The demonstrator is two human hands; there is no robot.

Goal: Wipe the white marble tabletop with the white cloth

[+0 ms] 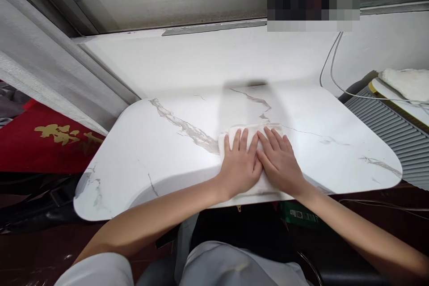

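A folded white cloth lies near the front edge of a white, marble-patterned table. My left hand rests flat on the cloth's left part, fingers spread and pointing away from me. Beside it my right hand presses flat on the right part, its fingers stretched out and closer together. The thumbs and index fingers meet or nearly meet in the middle. Both palms hide much of the cloth, and its far edge shows just past the fingertips.
Behind the table rises a white wall below a window frame. A thin cable hangs at the right, near a ribbed grey panel and another white cloth. Red fabric with gold characters lies left.
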